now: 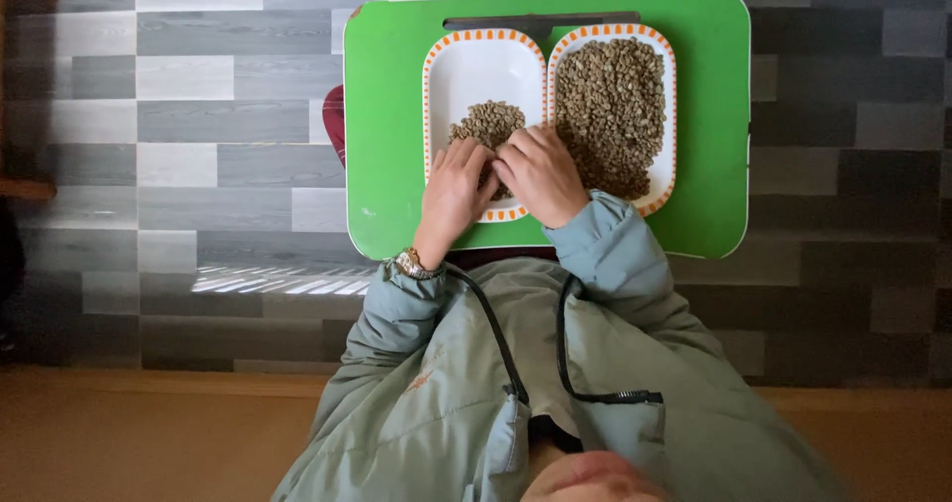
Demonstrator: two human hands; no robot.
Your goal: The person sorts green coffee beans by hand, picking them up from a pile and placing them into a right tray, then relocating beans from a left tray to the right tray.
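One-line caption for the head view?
Both hands, left hand and right hand, sort beans on twin white trays.

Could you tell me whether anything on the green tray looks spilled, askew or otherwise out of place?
Nothing stands out. The two dishes sit side by side on the green tray, the beans stay inside their rims, and both hands rest at the smaller pile.

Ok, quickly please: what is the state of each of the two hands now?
Left hand: fingers curled, resting on the small beans pile in the white orange-rimmed left tray; grip cannot be told.
Right hand: same pile, cannot be told.
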